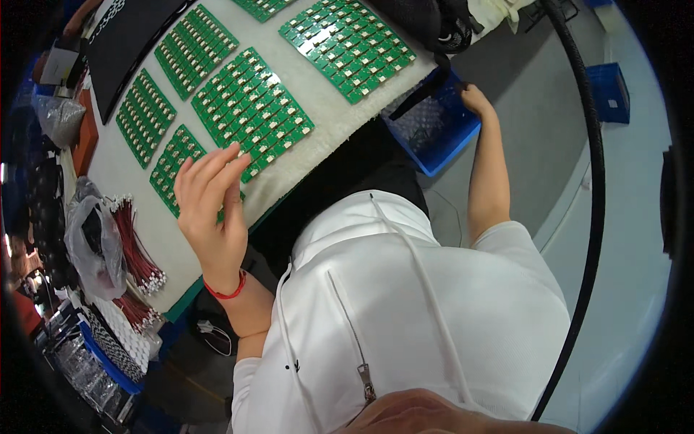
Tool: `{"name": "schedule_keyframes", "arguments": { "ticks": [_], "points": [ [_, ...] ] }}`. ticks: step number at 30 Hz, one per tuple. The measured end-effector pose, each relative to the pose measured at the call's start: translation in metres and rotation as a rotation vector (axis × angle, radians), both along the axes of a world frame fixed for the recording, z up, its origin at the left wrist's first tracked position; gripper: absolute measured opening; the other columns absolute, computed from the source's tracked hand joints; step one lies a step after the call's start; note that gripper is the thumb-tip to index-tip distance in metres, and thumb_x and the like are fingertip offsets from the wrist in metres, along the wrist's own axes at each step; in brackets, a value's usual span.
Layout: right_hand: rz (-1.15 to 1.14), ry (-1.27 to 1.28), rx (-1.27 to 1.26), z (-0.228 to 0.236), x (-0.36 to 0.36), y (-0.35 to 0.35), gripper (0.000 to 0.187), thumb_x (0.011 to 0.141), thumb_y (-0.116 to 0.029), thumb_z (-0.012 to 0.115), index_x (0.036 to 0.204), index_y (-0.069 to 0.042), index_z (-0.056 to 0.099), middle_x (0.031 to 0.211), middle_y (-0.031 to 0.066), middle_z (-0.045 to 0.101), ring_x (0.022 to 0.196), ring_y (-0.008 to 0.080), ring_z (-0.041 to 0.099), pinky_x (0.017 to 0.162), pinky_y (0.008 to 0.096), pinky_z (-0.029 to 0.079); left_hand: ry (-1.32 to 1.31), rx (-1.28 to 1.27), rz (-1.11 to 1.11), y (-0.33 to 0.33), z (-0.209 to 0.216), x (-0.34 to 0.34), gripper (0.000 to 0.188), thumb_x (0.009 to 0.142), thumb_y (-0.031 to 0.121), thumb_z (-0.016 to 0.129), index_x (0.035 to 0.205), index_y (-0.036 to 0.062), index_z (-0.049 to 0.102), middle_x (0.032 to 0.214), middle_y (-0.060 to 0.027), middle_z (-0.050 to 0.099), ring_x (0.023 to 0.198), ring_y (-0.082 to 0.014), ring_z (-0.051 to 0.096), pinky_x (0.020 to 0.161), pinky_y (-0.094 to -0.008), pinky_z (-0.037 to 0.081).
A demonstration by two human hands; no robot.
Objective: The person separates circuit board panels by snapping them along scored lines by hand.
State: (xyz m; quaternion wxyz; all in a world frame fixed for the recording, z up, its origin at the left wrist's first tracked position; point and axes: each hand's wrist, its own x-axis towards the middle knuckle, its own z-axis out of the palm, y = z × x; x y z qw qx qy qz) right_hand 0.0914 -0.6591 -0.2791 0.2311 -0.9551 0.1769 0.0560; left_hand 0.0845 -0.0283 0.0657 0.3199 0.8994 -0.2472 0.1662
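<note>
My left hand (214, 199), with a red cord round its wrist, hovers over the near edge of a white-topped table. Its fingers are loosely bent and apart, and I see nothing between them. Just beyond it lie panels of small green circuit boards with white connectors: a large one (253, 108) and a smaller one (178, 155) partly hidden by the hand. On the right, my right hand (474, 100) is closed at the rim of a blue plastic bin (452, 148) beside the table. The bin holds clear plastic and something dark.
More green circuit board panels (350, 50) lie across the table (318, 119). Bundles of dark red wires (137, 249) and a clear plastic bag (94, 242) rest at its left end. A thick black cable (594, 181) hangs at right, before another blue box (607, 92).
</note>
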Motion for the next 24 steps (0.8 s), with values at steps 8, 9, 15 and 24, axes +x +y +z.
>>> {"name": "schedule_keyframes", "arguments": {
  "ticks": [8,9,15,24],
  "points": [
    [0.224,0.29,0.611,0.29,-0.019,0.209,0.034,0.097,-0.03,0.057,0.099,0.002,0.068,0.087,0.0075,0.069,0.081,0.0146,0.063,0.074,0.03,0.05,0.078,0.121,0.092,0.035,0.019,0.018,0.019,0.089,-0.001,0.061,0.105,0.0021,0.071,0.112,-0.0115,0.071,0.108,-0.0282,0.065,0.095,-0.0374,0.046],
    [0.437,0.201,0.764,0.31,-0.018,0.233,0.031,0.097,-0.026,0.058,0.099,0.003,0.068,0.088,0.0074,0.069,0.083,0.0148,0.064,0.076,0.0303,0.051,0.078,0.168,0.109,0.04,0.025,0.02,0.018,0.09,0.004,0.061,0.106,0.0027,0.07,0.111,-0.0132,0.07,0.106,-0.03,0.065,0.092,-0.038,0.047],
    [1.041,-0.186,0.729,0.358,0.031,0.35,0.025,0.095,-0.02,0.062,0.101,0.003,0.069,0.092,0.0154,0.072,0.083,0.0247,0.07,0.075,0.0336,0.053,0.124,0.241,0.048,0.047,0.024,0.066,0.018,0.09,0.008,0.063,0.106,0.0036,0.07,0.106,-0.0148,0.07,0.1,-0.0323,0.065,0.088,-0.0387,0.05],
    [0.975,-0.675,0.208,0.305,0.137,0.483,0.015,0.088,-0.009,0.065,0.101,-0.001,0.067,0.098,0.0162,0.065,0.089,0.0333,0.064,0.078,0.0421,0.051,0.126,0.293,0.026,0.058,-0.022,0.134,0.014,0.087,0.014,0.065,0.095,0.005,0.071,0.092,-0.013,0.071,0.086,-0.0306,0.068,0.076,-0.0399,0.053]
  ]
}}
